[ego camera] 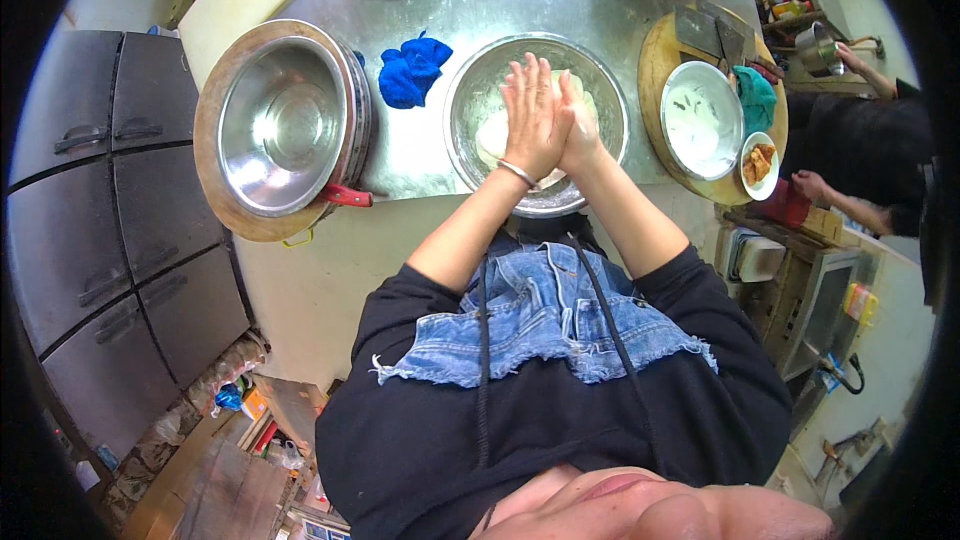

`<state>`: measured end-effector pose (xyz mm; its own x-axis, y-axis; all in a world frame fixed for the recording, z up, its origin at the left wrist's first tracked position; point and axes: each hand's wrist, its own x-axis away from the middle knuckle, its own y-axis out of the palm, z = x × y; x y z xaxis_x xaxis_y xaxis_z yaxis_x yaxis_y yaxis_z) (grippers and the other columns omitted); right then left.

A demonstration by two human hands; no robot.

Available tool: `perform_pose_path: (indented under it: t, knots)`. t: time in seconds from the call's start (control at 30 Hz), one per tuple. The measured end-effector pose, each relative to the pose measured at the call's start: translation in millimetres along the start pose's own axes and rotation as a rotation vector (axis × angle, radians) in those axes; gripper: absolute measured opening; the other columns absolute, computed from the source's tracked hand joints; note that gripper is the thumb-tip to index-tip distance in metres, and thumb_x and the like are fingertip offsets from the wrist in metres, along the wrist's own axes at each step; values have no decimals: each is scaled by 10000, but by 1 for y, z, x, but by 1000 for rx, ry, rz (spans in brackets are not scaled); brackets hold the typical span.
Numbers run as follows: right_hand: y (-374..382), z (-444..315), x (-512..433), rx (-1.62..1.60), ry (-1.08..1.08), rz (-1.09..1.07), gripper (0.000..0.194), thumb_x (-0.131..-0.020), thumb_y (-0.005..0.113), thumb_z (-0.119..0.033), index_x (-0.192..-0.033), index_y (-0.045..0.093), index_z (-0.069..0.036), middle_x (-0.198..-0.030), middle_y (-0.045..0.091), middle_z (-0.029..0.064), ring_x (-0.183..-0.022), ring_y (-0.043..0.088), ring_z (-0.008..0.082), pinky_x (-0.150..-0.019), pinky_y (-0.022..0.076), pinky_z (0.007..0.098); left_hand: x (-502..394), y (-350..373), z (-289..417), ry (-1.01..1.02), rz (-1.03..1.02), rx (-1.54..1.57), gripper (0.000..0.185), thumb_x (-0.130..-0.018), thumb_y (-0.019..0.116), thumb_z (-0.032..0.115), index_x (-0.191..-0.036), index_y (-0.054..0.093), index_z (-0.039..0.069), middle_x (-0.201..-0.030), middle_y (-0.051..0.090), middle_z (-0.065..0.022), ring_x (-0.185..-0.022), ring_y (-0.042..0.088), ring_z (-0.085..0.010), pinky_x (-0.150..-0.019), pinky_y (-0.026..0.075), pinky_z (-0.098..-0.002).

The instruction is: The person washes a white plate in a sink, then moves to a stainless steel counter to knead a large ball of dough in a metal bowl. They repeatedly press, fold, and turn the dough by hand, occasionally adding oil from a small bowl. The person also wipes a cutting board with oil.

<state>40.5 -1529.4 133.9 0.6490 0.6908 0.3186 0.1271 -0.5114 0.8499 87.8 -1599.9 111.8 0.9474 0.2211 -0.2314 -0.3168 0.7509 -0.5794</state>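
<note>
My left hand (529, 120) and my right hand (579, 127) are pressed palm to palm above a steel mixing bowl (616, 116), fingers pointing to the far side. A bangle circles the wrist of the hand at the left of the picture. Pale dough (491, 138) lies in the bowl beneath them, partly hidden by the hands. Whether a bit of dough sits between the palms cannot be seen. The bowl stands at the near edge of a steel table (510, 7).
Left of the bowl are a crumpled blue cloth (411, 71) and an empty steel basin (292, 127) on a round board. At right, a round wooden board (651, 75) holds a white-coated bowl (701, 120), cleavers and a small dish of brown food (759, 165). Another person (855, 142) stands beyond, holding a pot.
</note>
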Motion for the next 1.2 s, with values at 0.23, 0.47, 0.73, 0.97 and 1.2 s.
perform_pose_path:
  t: [0.23,0.47,0.73,0.97,1.2]
  knots:
    - [-20,-3,-17,170,-171,250,690,-986,490,-457,-1516,238,-93,-1484,378,115,-1306,430,253,-1113,343,410,-26,-1,12,183,-110,309,990,-874,314,760,-1487,277,-17,-1541,256,-261,-1477,96,-393,-1182,49,-475]
    - [-27,2,-22,405,-384,314,185,-913,638,-220,-1022,601,-76,-873,577,21,-789,585,152,-735,502,290,-44,12,33,-347,-70,948,714,-887,478,667,-839,627,-29,-864,624,-141,-884,582,-265,-834,470,-375]
    - [-3,-41,-6,131,-253,-117,303,-979,559,-331,-1063,563,-41,-866,555,35,-854,573,195,-922,502,378,-61,-10,67,-409,-80,2377,841,-888,372,739,-1003,596,-64,-1099,601,-194,-1070,562,-298,-974,441,-397]
    - [-22,-61,-29,553,-446,193,341,-957,590,-357,-764,537,-81,-541,432,56,-510,506,228,-568,497,391,-31,-7,33,-688,-194,2455,1043,-859,210,807,-1356,363,-98,-1358,483,-214,-1268,461,-325,-1112,324,-422]
    - [-17,-18,-23,1433,-903,209,179,-919,505,-157,-1004,592,-26,-934,588,171,-926,598,339,-790,465,427,-53,-1,-6,-725,-284,1748,562,-952,493,549,-1230,567,67,-1226,600,-203,-1137,566,-373,-1009,433,-486]
